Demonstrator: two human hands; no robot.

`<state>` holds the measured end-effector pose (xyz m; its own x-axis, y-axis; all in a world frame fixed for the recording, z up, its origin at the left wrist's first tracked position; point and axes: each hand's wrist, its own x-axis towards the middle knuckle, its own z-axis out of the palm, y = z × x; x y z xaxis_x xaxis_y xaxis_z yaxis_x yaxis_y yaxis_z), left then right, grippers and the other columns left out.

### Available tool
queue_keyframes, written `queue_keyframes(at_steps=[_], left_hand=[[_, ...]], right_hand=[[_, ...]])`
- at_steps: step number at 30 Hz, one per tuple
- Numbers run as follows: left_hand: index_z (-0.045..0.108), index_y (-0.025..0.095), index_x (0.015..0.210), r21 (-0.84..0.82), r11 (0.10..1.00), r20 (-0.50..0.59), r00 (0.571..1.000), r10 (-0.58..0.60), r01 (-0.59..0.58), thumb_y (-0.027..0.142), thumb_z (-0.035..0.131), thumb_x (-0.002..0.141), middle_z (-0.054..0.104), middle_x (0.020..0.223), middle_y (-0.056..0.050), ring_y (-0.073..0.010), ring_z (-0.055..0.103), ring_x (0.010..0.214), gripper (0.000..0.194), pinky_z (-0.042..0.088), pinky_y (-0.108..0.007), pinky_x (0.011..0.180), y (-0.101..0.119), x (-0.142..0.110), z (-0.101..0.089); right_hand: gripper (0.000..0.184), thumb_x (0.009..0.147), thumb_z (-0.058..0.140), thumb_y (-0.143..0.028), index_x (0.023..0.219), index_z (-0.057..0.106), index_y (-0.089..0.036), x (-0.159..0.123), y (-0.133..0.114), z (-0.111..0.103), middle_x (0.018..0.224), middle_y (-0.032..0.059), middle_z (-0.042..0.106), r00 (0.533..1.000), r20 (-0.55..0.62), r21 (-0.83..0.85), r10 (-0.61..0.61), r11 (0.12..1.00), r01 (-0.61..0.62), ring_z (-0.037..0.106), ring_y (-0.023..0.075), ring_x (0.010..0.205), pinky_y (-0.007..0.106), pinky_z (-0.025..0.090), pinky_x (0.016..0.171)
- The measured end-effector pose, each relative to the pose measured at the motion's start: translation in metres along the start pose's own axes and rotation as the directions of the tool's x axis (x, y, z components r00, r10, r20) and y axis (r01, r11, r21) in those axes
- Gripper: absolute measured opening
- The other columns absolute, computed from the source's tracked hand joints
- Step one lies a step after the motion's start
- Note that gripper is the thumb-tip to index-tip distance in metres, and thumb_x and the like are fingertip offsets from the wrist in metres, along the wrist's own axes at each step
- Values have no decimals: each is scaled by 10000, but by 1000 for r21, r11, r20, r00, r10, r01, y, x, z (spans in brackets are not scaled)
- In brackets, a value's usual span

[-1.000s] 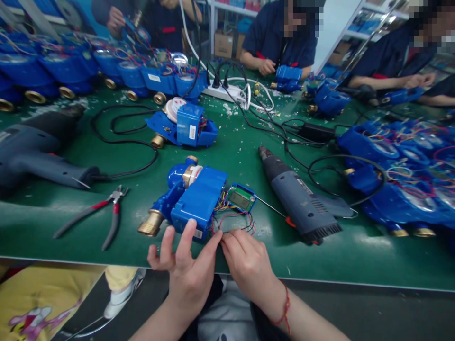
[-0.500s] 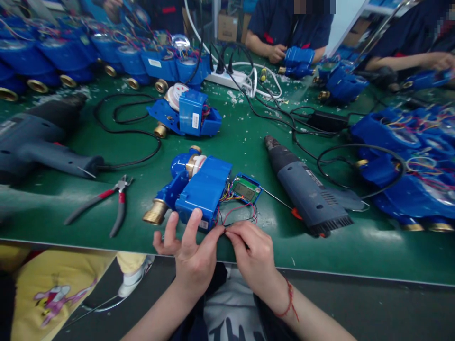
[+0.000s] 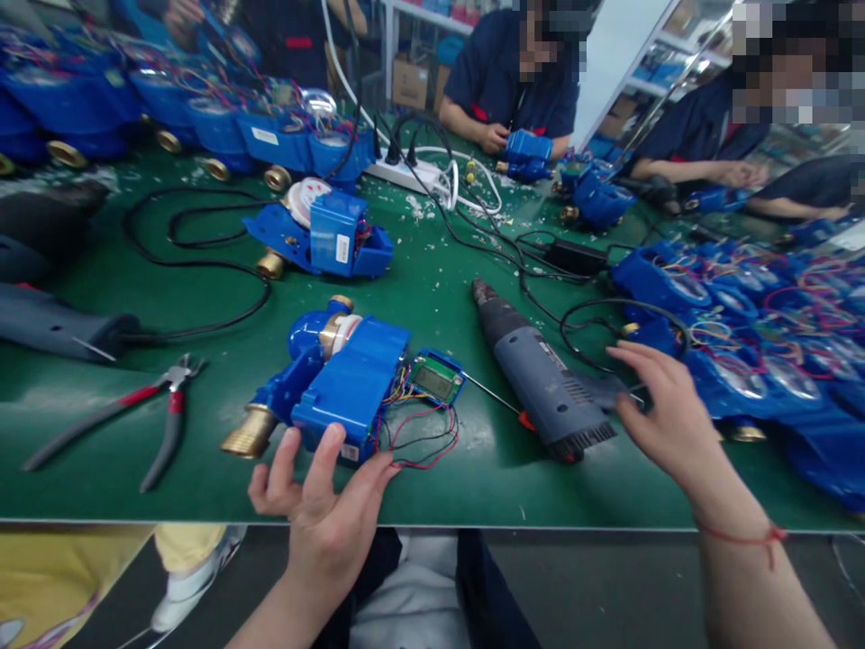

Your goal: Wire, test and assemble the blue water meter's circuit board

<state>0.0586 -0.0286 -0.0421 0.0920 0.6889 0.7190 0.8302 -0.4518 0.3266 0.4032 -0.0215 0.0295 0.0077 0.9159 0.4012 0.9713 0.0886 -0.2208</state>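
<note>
A blue water meter (image 3: 338, 379) with brass fittings lies on the green table (image 3: 432, 297) near its front edge. A small green display board (image 3: 436, 380) hangs off it on thin coloured wires (image 3: 423, 437). My left hand (image 3: 317, 500) rests at the meter's near end, thumb and fingers touching the blue housing and the wires. My right hand (image 3: 666, 410) is out to the right, fingers spread, holding nothing, at the handle of a grey heat gun (image 3: 541, 379) that lies on the table.
Red-handled pliers (image 3: 132, 419) lie at the left. A second opened meter (image 3: 321, 239) sits behind. Black cables (image 3: 203, 270), a power strip (image 3: 412, 171) and piles of blue meters (image 3: 743, 342) fill the back and right. People in dark blue work across the table.
My right hand has left the wires and moved right to the heat gun's handle. My left hand stays at the meter. The view has shifted slightly left.
</note>
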Motion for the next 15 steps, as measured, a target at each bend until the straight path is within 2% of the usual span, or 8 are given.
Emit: queue_keyframes(at_steps=[1,2,4,6,7,10,13,15], left_hand=[[700,283,821,-3,1000,3,1000,-1,1,210,774,753,145,1578,207,-175,131,1470,124,69,-349,1194,0,0,0],[699,282,822,-4,1000,2,1000,3,-3,216,770,758,142,1578,206,-178,131,1470,116,78,-351,1192,0,0,0],[697,271,821,-4,1000,-7,1000,20,-20,218,754,774,142,1584,192,-189,133,1470,91,93,-361,1185,-1,-1,1],[696,264,827,-5,1000,-10,1000,22,-22,225,734,794,148,1586,180,-196,143,1468,64,95,-370,1180,-2,-1,2],[696,264,829,-8,1000,-14,1000,22,-22,232,726,803,156,1586,175,-199,152,1466,51,91,-377,1178,-2,-1,2],[699,267,832,-26,999,-25,999,24,-24,244,712,815,183,1581,171,-218,176,1458,32,95,-406,1171,-3,-3,3],[703,264,834,-39,999,-31,999,18,-19,261,705,819,193,1581,166,-249,180,1453,15,97,-443,1164,-4,-5,4],[705,257,828,-37,999,-31,999,16,-17,287,721,803,195,1585,150,-275,181,1449,42,98,-464,1161,-4,-7,6]], right_hand=[[530,754,467,-127,1280,524,-106,13,14,3,1319,179,537,984,167,-4,-58,998,59,492,327,1236,514,412,1028],[588,742,444,-108,1328,486,-119,25,24,7,1344,162,529,943,320,2,-89,996,94,500,307,1241,488,418,1035],[618,750,452,-121,1366,455,-167,41,32,14,1297,131,580,830,555,-9,-60,997,78,584,283,1143,441,480,968],[603,754,518,-190,1354,468,-193,46,30,17,1200,116,637,738,674,-40,-19,997,61,638,276,1028,411,518,887],[597,747,554,-228,1338,482,-187,45,29,17,1153,115,654,721,692,-42,-15,997,60,645,273,995,398,522,867],[544,740,592,-303,1264,533,-169,34,24,15,1065,107,676,744,667,-25,-31,998,64,653,266,942,366,528,813],[461,766,550,-316,1206,573,-177,24,28,9,1083,116,681,818,575,-47,1,998,32,667,293,918,389,533,762],[424,787,524,-331,1180,587,-183,26,34,4,1079,112,690,877,481,26,-16,1000,4,673,303,918,386,540,746]])
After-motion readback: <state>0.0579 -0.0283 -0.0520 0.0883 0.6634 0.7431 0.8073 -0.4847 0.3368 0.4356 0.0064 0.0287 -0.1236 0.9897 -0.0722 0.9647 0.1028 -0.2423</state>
